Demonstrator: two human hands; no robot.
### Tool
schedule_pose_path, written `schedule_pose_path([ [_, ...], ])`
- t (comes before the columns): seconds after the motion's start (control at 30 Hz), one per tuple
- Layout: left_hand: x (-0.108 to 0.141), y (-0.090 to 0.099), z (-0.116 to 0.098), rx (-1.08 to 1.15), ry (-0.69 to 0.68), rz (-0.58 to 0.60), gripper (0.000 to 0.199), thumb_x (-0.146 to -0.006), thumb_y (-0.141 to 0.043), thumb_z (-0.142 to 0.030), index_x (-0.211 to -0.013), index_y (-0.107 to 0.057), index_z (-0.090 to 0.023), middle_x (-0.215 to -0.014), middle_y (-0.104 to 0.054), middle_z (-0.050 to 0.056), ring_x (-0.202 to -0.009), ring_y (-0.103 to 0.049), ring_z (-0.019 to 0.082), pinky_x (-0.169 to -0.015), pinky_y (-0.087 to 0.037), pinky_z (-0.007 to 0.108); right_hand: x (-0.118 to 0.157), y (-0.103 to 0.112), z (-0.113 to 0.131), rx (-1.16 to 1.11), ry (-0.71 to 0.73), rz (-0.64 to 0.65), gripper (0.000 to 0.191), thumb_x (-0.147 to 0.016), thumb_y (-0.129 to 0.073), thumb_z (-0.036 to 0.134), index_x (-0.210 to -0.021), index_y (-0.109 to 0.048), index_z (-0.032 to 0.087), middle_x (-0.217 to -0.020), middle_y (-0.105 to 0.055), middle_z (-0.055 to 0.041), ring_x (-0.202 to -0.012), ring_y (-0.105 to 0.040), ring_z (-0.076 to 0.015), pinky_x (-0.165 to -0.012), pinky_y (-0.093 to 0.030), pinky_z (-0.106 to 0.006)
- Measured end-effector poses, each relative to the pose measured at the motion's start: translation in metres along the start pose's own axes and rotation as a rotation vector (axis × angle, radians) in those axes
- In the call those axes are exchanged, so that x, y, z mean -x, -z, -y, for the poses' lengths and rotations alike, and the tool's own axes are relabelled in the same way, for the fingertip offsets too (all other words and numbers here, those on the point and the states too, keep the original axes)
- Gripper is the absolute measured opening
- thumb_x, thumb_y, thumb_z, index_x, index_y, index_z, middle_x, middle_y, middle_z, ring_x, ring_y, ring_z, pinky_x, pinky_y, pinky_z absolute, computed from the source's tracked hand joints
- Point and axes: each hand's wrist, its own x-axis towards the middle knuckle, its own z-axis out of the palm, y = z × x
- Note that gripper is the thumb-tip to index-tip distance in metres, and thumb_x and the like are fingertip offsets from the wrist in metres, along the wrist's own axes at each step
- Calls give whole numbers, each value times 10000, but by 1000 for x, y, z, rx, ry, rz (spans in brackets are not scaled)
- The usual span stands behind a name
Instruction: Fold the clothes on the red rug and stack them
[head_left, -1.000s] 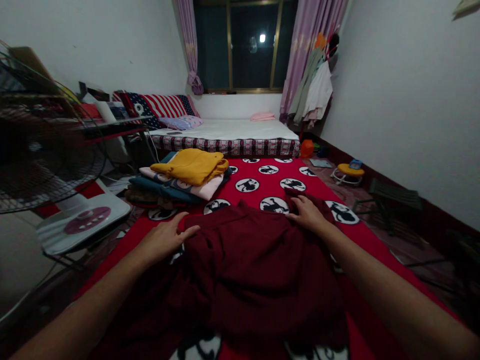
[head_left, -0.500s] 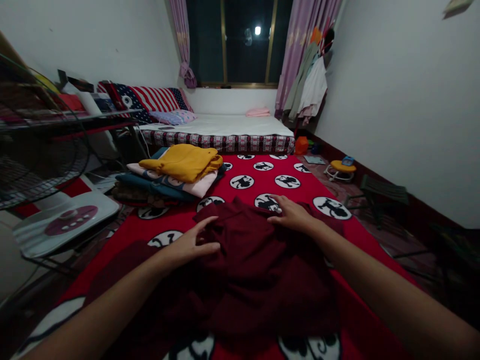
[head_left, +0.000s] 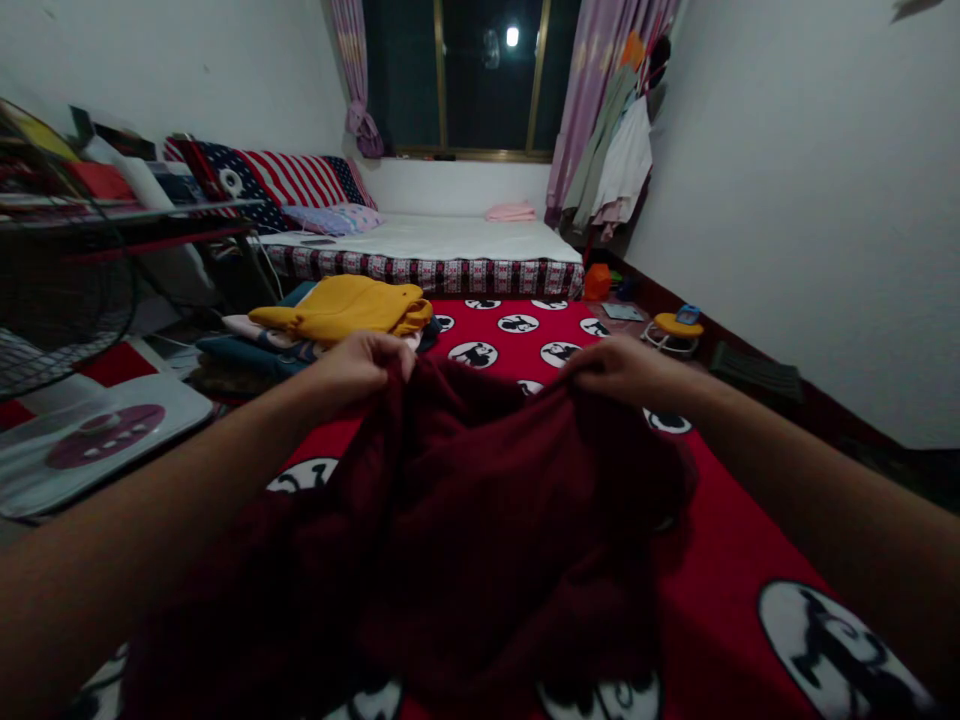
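A dark maroon garment (head_left: 487,500), its exact kind unclear, hangs in loose folds between my two hands. Its top edge is lifted, while the lower part droops over a red blanket (head_left: 720,560) printed with white ovals and black figures. My left hand (head_left: 367,362) is closed on the upper left of the cloth. At the upper right, my right hand (head_left: 619,370) pinches the same edge. Just beyond my left hand lies a stack of folded clothes with a yellow garment (head_left: 349,305) on top.
A bed (head_left: 450,240) with a white sheet stands under the window. To the left are a cluttered desk (head_left: 150,215) and a white plastic surface (head_left: 112,430). Along the right wall are a small yellow stool (head_left: 677,326) and a dark folding stool (head_left: 756,372). Clothes (head_left: 622,160) hang by the curtain.
Both hands, earlier spread over the garment, have closed on its edge and raised it. The cloth is now pulled up from the blanket. The view has shifted slightly.
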Motion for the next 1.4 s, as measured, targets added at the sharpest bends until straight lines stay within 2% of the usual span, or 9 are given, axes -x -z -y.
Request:
schedule_pose_path([
  [0.1,-44,4,5,-138,-27,-313,455,-828,-347,-177,-1178,-572,7,-1133,-598,58,-1053,-542,213,-915,-415,363,-28,5,-20,77,-145,-587,323,-842,-496,139,-1123,-655,129,-1108,-663,-93,-1032,-583,-203,-982,-402,-375],
  [0.17,-54,-7,11,-228,-61,-445,436,-833,-410,-182,-1202,-579,-25,-1313,-491,79,-1225,-431,258,-1050,-318,375,-30,-13,-24,114,-156,-731,377,-825,-557,161,-1199,-605,143,-1241,-587,-122,-1181,-506,-241,-1061,-342,-414],
  [0.33,-1,-55,30,-303,-404,-73,288,-817,-549,-187,-1078,-671,-187,-1335,-482,87,-1273,-437,252,-1087,-367,408,29,-93,-6,-42,-5,-437,352,-853,-579,295,-1195,-593,216,-1343,-489,-112,-1262,-459,-239,-1062,-379,-414],
  [0.5,78,-70,57,-390,-491,335,597,-816,-535,-145,-1385,-441,-300,-1495,-361,57,-1341,-380,249,-1091,-358,422,94,-128,14,-16,24,-77,534,-759,-677,347,-1273,-549,276,-1444,-416,-110,-1321,-403,-295,-1088,-300,-551],
  [0.67,109,-43,90,-600,-243,292,669,-768,-510,-159,-1418,-409,-282,-1450,-428,83,-1269,-465,275,-1031,-407,433,116,-127,-5,112,-2,-18,735,-663,-576,112,-1372,-461,272,-1530,-294,-107,-1405,-268,-308,-1107,-256,-582],
  [1.0,104,40,106,-866,140,-93,384,-874,-378,-188,-1150,-645,-175,-1100,-631,81,-984,-588,289,-785,-499,411,116,-119,-47,105,67,-269,390,-748,-461,40,-1018,-664,234,-1124,-672,-66,-1015,-636,-208,-875,-535,-375],
  [1.1,101,30,91,-815,-73,-133,338,-865,-401,-174,-1073,-668,-157,-1169,-592,92,-1078,-538,254,-924,-456,410,116,-109,-48,115,26,-315,445,-682,-424,4,-964,-675,239,-1061,-695,-42,-990,-648,-207,-871,-532,-368],
  [1.23,108,-13,75,-536,-388,162,452,-848,-473,-195,-1289,-548,-261,-1325,-538,60,-1193,-507,215,-1014,-415,345,120,-110,-50,121,-38,-242,440,-681,-442,29,-993,-666,246,-1114,-670,-40,-1005,-644,-208,-840,-539,-349],
  [1.4,112,-49,90,-623,-316,279,808,-674,-506,-60,-1443,-356,-258,-1429,-450,74,-1256,-463,261,-1024,-391,405,126,-121,-41,179,-60,-148,588,-621,-511,31,-1160,-612,243,-1265,-549,-72,-1126,-558,-242,-892,-512,-367],
])
